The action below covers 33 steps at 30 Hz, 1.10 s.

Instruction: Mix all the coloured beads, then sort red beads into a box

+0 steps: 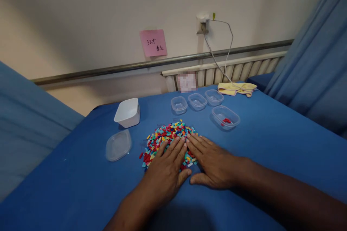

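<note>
A pile of small coloured beads (165,135), red, blue, yellow and teal, lies on the blue table (81,187). My left hand (166,168) rests flat on the near part of the pile, fingers stretched out. My right hand (213,162) lies flat beside it at the pile's right edge, fingers spread and touching the beads. Neither hand holds anything. The two hands' fingertips almost meet over the pile.
A white tub (128,112) and a clear lid (118,145) lie left of the pile. Three small clear containers (197,101) stand in a row behind it; a larger clear one (225,117) holds a few red beads. A yellow cloth (235,88) lies at the back.
</note>
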### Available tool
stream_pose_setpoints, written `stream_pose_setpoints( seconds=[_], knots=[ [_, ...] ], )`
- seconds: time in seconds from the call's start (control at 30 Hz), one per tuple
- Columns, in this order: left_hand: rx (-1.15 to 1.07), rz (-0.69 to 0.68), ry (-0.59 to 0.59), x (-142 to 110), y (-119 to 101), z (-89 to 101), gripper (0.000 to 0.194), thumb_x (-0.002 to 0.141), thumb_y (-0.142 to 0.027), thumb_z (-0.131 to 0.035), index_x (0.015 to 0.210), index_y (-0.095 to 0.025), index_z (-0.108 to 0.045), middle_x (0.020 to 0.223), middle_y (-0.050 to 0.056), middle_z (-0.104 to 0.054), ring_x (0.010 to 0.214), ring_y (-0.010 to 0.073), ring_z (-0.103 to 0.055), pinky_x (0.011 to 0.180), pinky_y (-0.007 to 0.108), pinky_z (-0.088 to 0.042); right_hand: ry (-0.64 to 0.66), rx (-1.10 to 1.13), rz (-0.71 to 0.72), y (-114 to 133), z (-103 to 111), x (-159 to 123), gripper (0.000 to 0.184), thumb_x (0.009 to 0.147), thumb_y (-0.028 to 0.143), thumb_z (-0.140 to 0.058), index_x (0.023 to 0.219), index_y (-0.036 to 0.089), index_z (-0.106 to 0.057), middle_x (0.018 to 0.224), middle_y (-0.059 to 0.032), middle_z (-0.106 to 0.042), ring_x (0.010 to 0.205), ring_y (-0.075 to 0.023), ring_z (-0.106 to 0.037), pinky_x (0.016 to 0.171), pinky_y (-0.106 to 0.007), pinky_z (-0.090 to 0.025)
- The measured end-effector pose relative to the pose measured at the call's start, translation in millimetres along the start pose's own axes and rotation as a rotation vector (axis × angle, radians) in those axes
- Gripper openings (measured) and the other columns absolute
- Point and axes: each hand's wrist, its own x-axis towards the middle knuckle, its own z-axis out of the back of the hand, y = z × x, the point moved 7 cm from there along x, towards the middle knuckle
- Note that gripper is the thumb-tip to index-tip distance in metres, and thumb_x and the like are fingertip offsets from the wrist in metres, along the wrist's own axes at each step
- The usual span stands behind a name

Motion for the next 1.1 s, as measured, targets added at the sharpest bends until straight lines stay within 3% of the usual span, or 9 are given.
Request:
stream_pose_setpoints(
  seconds=[0.2, 0.43, 0.5, 0.63, 0.7, 0.77, 0.87, 0.97, 1.1],
  knots=[
    [0.022, -0.015, -0.057, -5, -11, 4.4, 0.081, 0.112, -0.069, -0.042, 0.167, -0.009, -0.042, 0.174, 0.016, -0.036, 0.161, 0.0314, -0.039, 0.133, 0.048, 0.003, -0.041, 0.009, 0.083, 2, -11, -17, 0.110, 0.102, 0.081, -0.050, 0.176, 0.006, -0.020, 0.181, -0.0257, -0.011, 0.171, -0.0394, -0.007, 0.138, -0.062, -0.012],
    [-0.008, -0.052, -0.032, -3, -21, -5.5, 0.085, 0.111, -0.069, -0.043, 0.171, -0.009, -0.032, 0.176, 0.014, -0.034, 0.163, 0.0296, -0.035, 0.133, 0.048, -0.019, -0.044, 0.016, 0.162, -7, -2, -40, 0.104, 0.103, 0.072, -0.061, 0.179, 0.019, -0.015, 0.183, -0.0200, -0.015, 0.170, -0.0387, -0.016, 0.137, -0.061, -0.020],
    [-0.007, -0.048, -0.031, -8, -23, -8.3, 0.086, 0.110, -0.068, -0.047, 0.171, -0.009, -0.031, 0.176, 0.016, -0.032, 0.163, 0.0306, -0.034, 0.133, 0.049, -0.023, -0.141, 0.015, 0.133, -20, 11, -42, 0.092, 0.109, 0.063, -0.056, 0.180, 0.025, -0.012, 0.184, -0.0157, -0.017, 0.170, -0.0344, -0.019, 0.136, -0.059, -0.026],
    [-0.019, -0.013, -0.017, -23, -30, -7.5, 0.096, 0.106, -0.068, -0.056, 0.175, -0.011, -0.021, 0.178, 0.016, -0.027, 0.165, 0.0327, -0.030, 0.130, 0.051, -0.033, -0.569, -0.014, 0.001, -43, 52, -49, 0.081, 0.115, 0.041, -0.047, 0.180, 0.025, -0.001, 0.184, -0.0159, -0.020, 0.170, -0.0318, -0.021, 0.134, -0.059, -0.032],
    [-0.024, -0.030, -0.030, -30, -36, -2.3, 0.098, 0.106, -0.068, -0.057, 0.176, -0.012, -0.018, 0.178, 0.014, -0.028, 0.165, 0.0316, -0.031, 0.129, 0.050, -0.036, -0.696, -0.027, 0.013, -42, 64, -52, 0.077, 0.114, 0.035, -0.048, 0.180, 0.025, -0.008, 0.181, -0.0167, -0.030, 0.168, -0.0324, -0.029, 0.132, -0.060, -0.036],
    [-0.025, -0.066, -0.044, -34, -43, 3.8, 0.099, 0.106, -0.069, -0.058, 0.176, -0.012, -0.017, 0.178, 0.013, -0.029, 0.164, 0.0306, -0.032, 0.129, 0.049, -0.037, -0.674, -0.033, 0.105, -33, 64, -49, 0.068, 0.113, 0.030, -0.051, 0.176, 0.025, -0.026, 0.167, -0.0173, -0.053, 0.156, -0.0321, -0.049, 0.125, -0.057, -0.046],
    [-0.051, -0.108, -0.029, -31, -51, 8.3, 0.096, 0.107, -0.068, -0.056, 0.176, -0.014, -0.016, 0.178, 0.011, -0.028, 0.164, 0.0306, -0.033, 0.130, 0.052, -0.036, -0.488, -0.042, 0.257, -15, 46, -39, 0.043, 0.111, 0.023, -0.054, 0.154, 0.022, -0.060, 0.130, -0.0144, -0.077, 0.120, -0.0272, -0.072, 0.104, -0.046, -0.059],
    [-0.136, -0.119, 0.028, -27, -55, 4.7, 0.091, 0.110, -0.065, -0.051, 0.177, -0.017, -0.012, 0.178, 0.011, -0.027, 0.164, 0.0316, -0.033, 0.129, 0.055, -0.039, -0.397, -0.057, 0.313, -9, 29, -33, 0.026, 0.111, 0.019, -0.054, 0.127, 0.020, -0.075, 0.113, -0.0122, -0.079, 0.100, -0.0223, -0.072, 0.092, -0.037, -0.059],
    [-0.245, -0.129, 0.074, -31, -57, -3.6, 0.090, 0.111, -0.060, -0.054, 0.178, -0.021, -0.007, 0.179, 0.011, -0.025, 0.164, 0.0321, -0.031, 0.129, 0.054, -0.041, -0.384, -0.086, 0.321, -10, 20, -33, 0.024, 0.112, 0.019, -0.052, 0.110, 0.018, -0.076, 0.105, -0.0101, -0.077, 0.093, -0.0197, -0.067, 0.087, -0.034, -0.055]
  ],
)
